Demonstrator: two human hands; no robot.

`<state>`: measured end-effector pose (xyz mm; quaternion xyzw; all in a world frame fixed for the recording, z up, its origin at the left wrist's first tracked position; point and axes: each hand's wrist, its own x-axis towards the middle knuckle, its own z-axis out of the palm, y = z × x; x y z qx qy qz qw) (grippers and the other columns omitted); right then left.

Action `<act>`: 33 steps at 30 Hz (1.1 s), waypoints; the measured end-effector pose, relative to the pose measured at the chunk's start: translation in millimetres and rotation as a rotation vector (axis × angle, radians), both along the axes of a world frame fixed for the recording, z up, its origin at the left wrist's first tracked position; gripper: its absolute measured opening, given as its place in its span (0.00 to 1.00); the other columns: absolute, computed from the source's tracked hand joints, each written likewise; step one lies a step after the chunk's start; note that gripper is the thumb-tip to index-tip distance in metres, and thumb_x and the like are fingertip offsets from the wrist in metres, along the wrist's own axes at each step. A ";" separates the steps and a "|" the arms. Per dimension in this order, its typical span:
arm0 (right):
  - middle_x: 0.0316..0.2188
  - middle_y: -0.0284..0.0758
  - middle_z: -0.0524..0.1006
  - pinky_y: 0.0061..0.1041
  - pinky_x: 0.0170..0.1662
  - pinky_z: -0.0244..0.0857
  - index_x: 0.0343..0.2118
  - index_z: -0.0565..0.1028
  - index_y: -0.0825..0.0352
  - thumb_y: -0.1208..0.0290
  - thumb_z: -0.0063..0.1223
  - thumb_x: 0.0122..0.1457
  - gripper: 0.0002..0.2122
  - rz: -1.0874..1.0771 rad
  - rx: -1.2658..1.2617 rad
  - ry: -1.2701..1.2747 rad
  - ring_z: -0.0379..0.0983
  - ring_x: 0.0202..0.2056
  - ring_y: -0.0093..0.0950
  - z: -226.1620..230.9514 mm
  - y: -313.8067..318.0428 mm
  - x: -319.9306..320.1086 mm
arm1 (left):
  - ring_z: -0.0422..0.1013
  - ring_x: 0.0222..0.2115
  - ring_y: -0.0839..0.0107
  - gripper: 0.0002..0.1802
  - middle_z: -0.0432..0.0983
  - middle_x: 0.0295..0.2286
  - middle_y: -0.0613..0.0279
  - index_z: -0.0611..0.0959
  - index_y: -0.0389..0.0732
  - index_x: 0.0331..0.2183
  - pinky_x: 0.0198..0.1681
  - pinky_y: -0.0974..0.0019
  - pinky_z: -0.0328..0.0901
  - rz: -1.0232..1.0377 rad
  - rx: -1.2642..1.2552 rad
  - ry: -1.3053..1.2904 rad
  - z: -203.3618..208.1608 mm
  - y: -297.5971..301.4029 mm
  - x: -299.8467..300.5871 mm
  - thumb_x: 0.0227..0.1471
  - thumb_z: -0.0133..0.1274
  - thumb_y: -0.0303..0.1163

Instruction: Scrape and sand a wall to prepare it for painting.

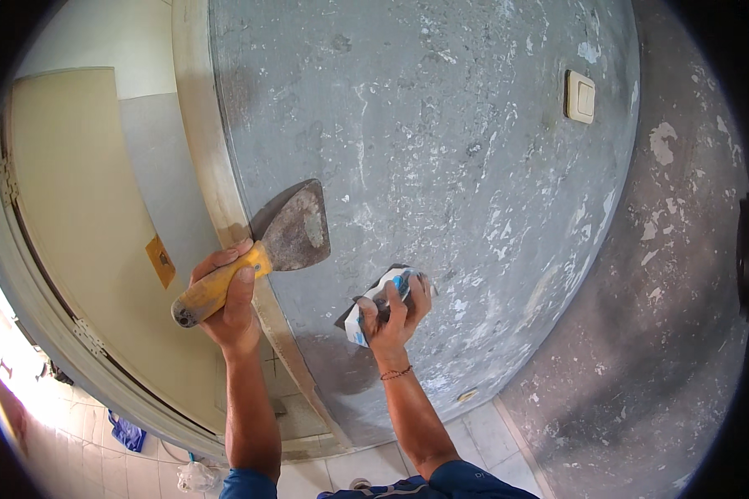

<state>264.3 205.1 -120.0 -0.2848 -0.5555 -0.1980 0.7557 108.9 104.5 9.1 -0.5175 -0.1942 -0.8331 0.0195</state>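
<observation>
Head view: left hand (225,303) grips the yellow handle of a broad putty knife (287,233), fingers wrapped fully round it, blade raised and lying near the grey wall (441,141) just beside the pale door frame (204,158). Right hand (395,320) presses a folded sanding pad (383,295) flat against the same wall, fingers spread over its back, thumb below. Wall surface is mottled with white flecks and scraped patches; a cream light switch (580,96) sits well up and to the right. A door (83,233) stands open at left; tiled floor (374,466) below. Risks, as judged: the blade's corner could dig in and gouge the plaster if the knife is tilted steeply, since the edge is angled, not flat. Its closeness to the frame means a sideways slip could score the painted wood. The pad is held by finger pressure alone, so a hard stroke could pull it free or drag fingertips over the rough coat. Dust is likely to fall toward the face.
</observation>
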 end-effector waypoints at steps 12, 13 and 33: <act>0.61 0.59 0.46 0.61 0.59 0.27 0.58 0.56 0.71 0.34 0.40 0.51 0.44 -0.059 -0.265 -0.309 0.35 0.62 0.59 -39.9 -13.6 -0.5 | 0.72 0.39 0.64 0.13 0.76 0.35 0.50 0.74 0.34 0.37 0.49 0.61 0.64 0.034 -0.027 0.060 -2.9 2.7 -2.4 0.45 0.53 0.22; 0.60 0.59 0.46 0.61 0.58 0.28 0.59 0.55 0.71 0.34 0.40 0.52 0.43 -0.076 -0.270 -0.326 0.36 0.62 0.60 -40.4 -13.3 -1.6 | 0.72 0.39 0.64 0.13 0.76 0.35 0.50 0.73 0.34 0.37 0.49 0.61 0.64 0.049 -0.032 0.043 -3.0 3.3 -1.4 0.45 0.53 0.22; 0.61 0.58 0.46 0.66 0.56 0.28 0.60 0.57 0.65 0.54 0.43 0.58 0.30 -0.051 -0.304 -0.304 0.35 0.61 0.64 -41.0 -22.0 -14.9 | 0.72 0.39 0.65 0.12 0.77 0.34 0.49 0.74 0.34 0.36 0.48 0.63 0.64 -0.029 0.013 0.095 1.8 11.1 3.2 0.46 0.56 0.24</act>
